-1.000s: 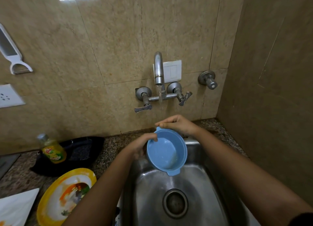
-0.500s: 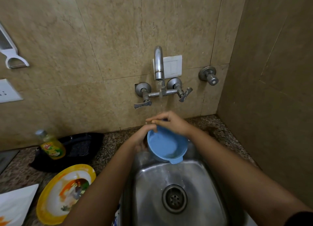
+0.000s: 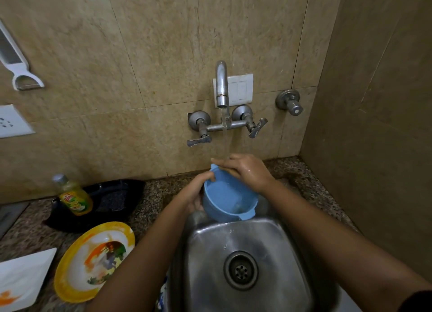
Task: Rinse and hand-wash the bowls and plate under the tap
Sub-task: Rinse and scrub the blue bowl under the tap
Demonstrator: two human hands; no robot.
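Note:
A blue plastic bowl (image 3: 228, 198) with small handles is tilted toward me over the back of the steel sink (image 3: 210, 265). My left hand (image 3: 195, 193) grips its left rim and side. My right hand (image 3: 247, 171) lies over its far rim, fingers on the edge. The tap (image 3: 221, 85) on the wall runs, and its stream falls onto my right hand and the bowl's rim. Some water sits inside the bowl. A yellow-rimmed plate (image 3: 93, 260) with food smears lies on the counter to the left.
A yellow dish-soap bottle (image 3: 73, 198) stands by a black tray (image 3: 112, 197) on the granite counter. A white square plate (image 3: 22, 279) lies at the far left. Two tap levers (image 3: 198, 141) and a side valve (image 3: 289, 102) stick out of the tiled wall. A side wall closes the right.
Both hands and the bowl have shifted slightly back toward the wall, under the stream. My right hand has moved along the bowl's far rim. The camera has tilted a little.

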